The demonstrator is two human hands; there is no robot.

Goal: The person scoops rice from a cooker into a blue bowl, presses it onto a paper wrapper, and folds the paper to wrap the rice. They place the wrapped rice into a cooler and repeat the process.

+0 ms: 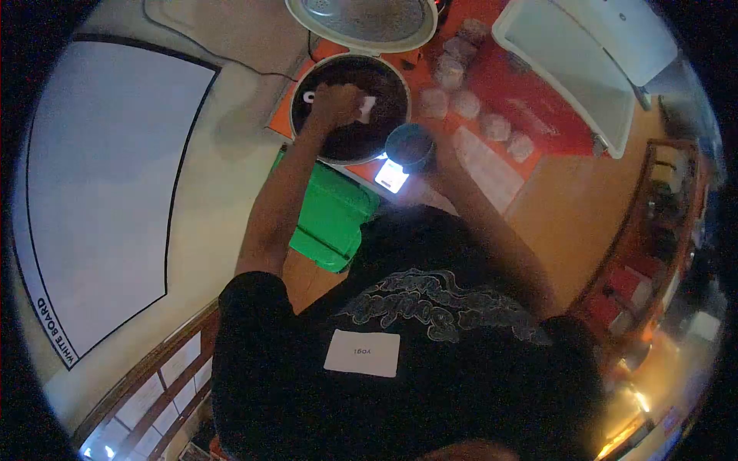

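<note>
My left hand reaches into a large round rice cooker, closed around a white rice paddle. The paddle's ringed handle end shows to the left of the hand and its blade to the right. The cooker's contents look dark, and I cannot make them out. Its lid stands open at the back. In my right hand is a round bluish cup, held beside the cooker's right front rim. Just below the cup glows a small bright display.
Several pale round bundles lie on the red-orange table. A large white tub is at the back right. A green bin stands below the cooker. The whiteboard is on the left, and a cable runs to the cooker.
</note>
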